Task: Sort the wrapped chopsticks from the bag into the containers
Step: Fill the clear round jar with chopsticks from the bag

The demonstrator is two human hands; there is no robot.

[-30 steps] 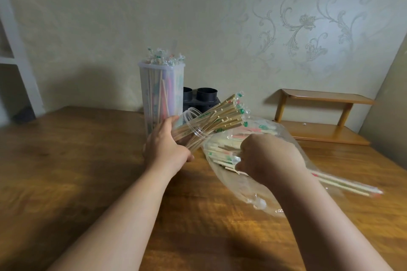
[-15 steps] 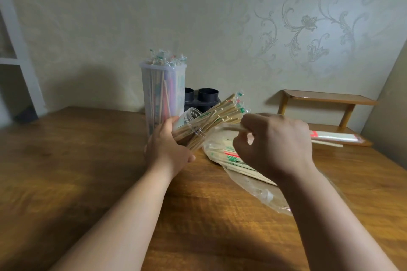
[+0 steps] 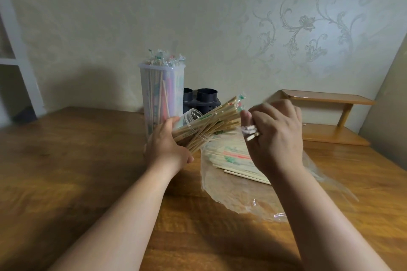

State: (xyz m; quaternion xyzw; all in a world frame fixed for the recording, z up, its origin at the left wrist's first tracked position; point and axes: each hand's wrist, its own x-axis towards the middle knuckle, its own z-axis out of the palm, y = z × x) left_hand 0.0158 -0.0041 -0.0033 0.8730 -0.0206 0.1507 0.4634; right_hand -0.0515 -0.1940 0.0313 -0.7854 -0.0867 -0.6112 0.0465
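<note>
Chopsticks (image 3: 220,117) in tilted jar (image 3: 189,119) point up-right — left hand (image 3: 165,147) grips it; right hand (image 3: 276,138) pinches one wrapped pair (image 3: 251,134).

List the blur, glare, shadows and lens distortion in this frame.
Head view: motion blur smears the fingertips of the right hand, while the left hand and its tilted clear jar look sharp. Head view: glare glints on the plastic bag; the tall container throws a soft shadow on the wall. Head view: the wide lens leans the white shelf post inward.

Pale bamboo chopsticks (image 3: 211,124) with green and red print, brown wooden table (image 3: 66,149), black holder (image 3: 203,99), scrolled cream wallpaper (image 3: 297,24)
</note>
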